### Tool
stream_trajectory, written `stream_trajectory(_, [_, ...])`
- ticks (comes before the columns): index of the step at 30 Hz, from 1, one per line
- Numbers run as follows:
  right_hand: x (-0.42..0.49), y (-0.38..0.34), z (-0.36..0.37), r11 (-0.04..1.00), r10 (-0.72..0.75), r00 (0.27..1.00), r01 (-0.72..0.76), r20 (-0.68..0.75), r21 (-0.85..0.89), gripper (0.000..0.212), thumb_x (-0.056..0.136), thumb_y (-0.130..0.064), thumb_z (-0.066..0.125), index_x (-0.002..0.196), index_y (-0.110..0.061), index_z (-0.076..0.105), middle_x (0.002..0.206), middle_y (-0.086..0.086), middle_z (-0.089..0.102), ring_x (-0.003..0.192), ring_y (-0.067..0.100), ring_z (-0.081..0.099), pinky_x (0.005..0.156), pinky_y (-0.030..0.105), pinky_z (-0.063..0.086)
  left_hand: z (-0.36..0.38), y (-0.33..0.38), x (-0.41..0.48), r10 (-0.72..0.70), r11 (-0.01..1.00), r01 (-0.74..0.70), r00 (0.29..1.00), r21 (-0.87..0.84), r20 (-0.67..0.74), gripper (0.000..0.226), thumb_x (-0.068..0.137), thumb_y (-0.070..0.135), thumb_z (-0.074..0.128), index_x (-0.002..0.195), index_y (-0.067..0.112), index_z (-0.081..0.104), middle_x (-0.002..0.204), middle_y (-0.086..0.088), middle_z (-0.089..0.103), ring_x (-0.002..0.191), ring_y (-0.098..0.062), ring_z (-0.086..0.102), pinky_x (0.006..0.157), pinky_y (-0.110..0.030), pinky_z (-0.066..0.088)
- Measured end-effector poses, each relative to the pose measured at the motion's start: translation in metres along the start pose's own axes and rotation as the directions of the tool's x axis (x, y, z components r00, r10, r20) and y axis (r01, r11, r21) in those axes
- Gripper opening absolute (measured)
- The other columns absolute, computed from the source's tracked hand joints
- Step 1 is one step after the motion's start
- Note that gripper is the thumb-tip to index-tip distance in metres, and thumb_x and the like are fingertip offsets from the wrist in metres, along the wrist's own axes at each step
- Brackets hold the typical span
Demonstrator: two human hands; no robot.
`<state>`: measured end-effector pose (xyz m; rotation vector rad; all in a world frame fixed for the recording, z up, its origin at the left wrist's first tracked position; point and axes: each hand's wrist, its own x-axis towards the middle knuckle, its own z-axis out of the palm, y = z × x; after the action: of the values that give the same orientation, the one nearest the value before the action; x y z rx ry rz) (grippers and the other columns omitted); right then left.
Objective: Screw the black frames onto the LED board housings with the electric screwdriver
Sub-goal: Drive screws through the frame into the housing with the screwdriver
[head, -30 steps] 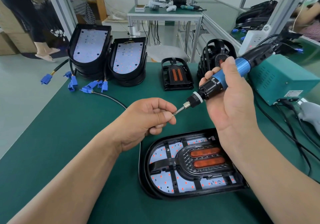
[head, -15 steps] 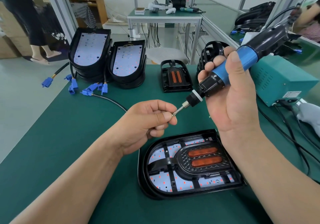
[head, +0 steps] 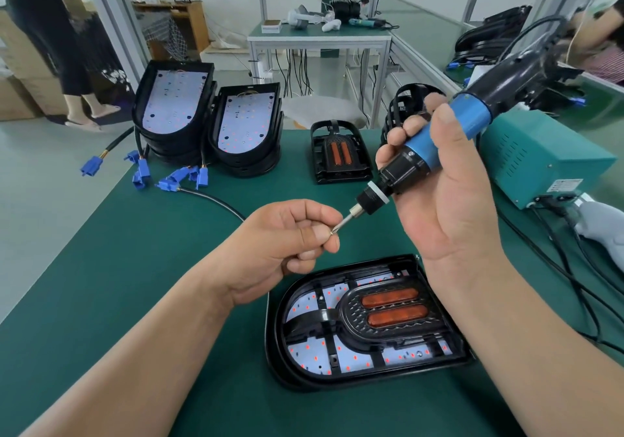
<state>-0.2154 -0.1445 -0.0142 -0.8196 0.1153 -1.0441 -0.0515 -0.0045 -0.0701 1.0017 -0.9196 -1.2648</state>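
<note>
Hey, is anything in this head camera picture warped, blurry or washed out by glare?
Head view: wide-angle warp leans the shelf post; left hand pinching the screw, right hand and electric screwdriver are sharp; light is soft, no glare on the LED board housing.

Assembly workshop: green-matted benches [head: 111, 261], stacked housings [head: 169, 154]

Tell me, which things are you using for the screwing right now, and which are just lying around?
In use: electric screwdriver in the right hand; screw pinched by the left hand; black frame in the near housing.
Lying about: stacked housings; spare frame; blue connectors.
</note>
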Motion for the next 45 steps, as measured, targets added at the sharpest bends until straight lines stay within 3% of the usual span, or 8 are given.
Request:
stream_trajectory(6, [0.004,0.008,-0.006,0.999,0.037,0.978,-0.039,-0.206,-0.007,0.025,0.104,-0.029,0.066,0.118,-0.012,0.053,0.089,0.003,0.062,0.083,0.020,0.066,0.081,0.038,0.056,0.001,-0.003,0.002,0.050,0.997,-0.046,0.997,0.069,-0.063,0.018,0.093,0.007,0.068,0.104,0.016,0.079,0.085,-0.016,0.069,0.056,-0.010,0.039,0.050,-0.018,0.037])
stream_trajectory(17, [0.004,0.007,-0.007,0.998,0.062,0.960,-0.060,-0.271,0.017,0.027,0.103,-0.026,0.068,0.120,-0.010,0.053,0.086,0.004,0.062,0.075,0.019,0.065,0.077,0.038,0.058,0.003,0.003,-0.002,-0.038,0.993,0.048,0.995,0.112,-0.092,0.033,0.100,0.025,0.059,0.117,-0.001,0.070,0.087,-0.013,0.067,0.064,-0.011,0.042,0.052,-0.018,0.038])
stream_trajectory(25, [0.006,0.004,-0.009,0.996,0.064,0.954,-0.045,-0.293,0.073,0.031,0.102,-0.024,0.070,0.124,-0.010,0.052,0.086,0.005,0.062,0.074,0.019,0.064,0.080,0.037,0.057,-0.002,0.006,-0.004,-0.086,0.994,0.090,0.994,0.065,-0.061,0.018,0.105,0.008,0.057,0.110,0.003,0.074,0.086,-0.012,0.066,0.063,-0.009,0.043,0.050,-0.017,0.038])
stream_trajectory(32, [0.005,0.005,-0.007,0.997,0.053,0.959,-0.034,-0.278,0.073,0.029,0.104,-0.022,0.068,0.124,-0.010,0.051,0.086,0.005,0.061,0.075,0.019,0.063,0.078,0.037,0.057,0.000,0.003,-0.003,-0.083,0.974,0.091,0.996,0.209,-0.045,0.024,0.089,0.012,0.076,0.113,0.007,0.077,0.088,-0.010,0.068,0.059,-0.009,0.041,0.053,-0.016,0.038])
stream_trajectory(45, [0.004,0.006,-0.006,0.999,0.021,0.972,-0.013,-0.233,0.032,0.024,0.105,-0.021,0.066,0.121,-0.010,0.051,0.087,0.003,0.063,0.076,0.018,0.064,0.078,0.037,0.058,0.009,0.005,-0.004,-0.022,0.971,0.041,0.996,0.237,-0.084,0.005,0.088,0.013,0.075,0.091,0.010,0.076,0.080,-0.009,0.065,0.054,-0.008,0.040,0.051,-0.016,0.034])
